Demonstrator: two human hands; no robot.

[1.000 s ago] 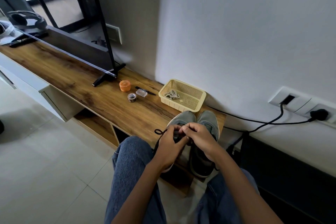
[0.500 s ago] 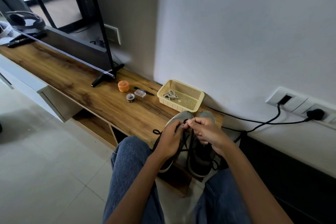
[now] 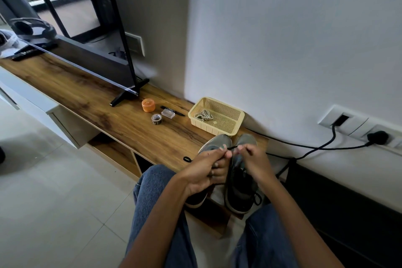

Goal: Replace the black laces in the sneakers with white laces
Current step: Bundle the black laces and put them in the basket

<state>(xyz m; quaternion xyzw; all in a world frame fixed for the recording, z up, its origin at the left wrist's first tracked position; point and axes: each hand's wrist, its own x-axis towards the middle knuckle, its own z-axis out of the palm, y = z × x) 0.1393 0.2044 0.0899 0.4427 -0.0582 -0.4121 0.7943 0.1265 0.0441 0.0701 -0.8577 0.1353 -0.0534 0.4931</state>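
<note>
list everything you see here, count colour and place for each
sneakers: 2, grey and black, side by side at the near end of the shelf
black lace: 1 stretch, pulled between both hands above the sneakers
white laces: 1 bundle, in the basket
basket: 1, pale yellow, by the wall behind the sneakers
orange container: 1, near the tv foot
tape roll: 1, patterned, in front of the container
clear small box: 1, right of the container
black pen: 1, behind the box
tv: 1, black, left on the shelf
wooden shelf: 1, brown, along the wall
black cable: 1, runs to the wall socket
left hand: 1, pinches the lace
right hand: 1, pinches the lace
</note>
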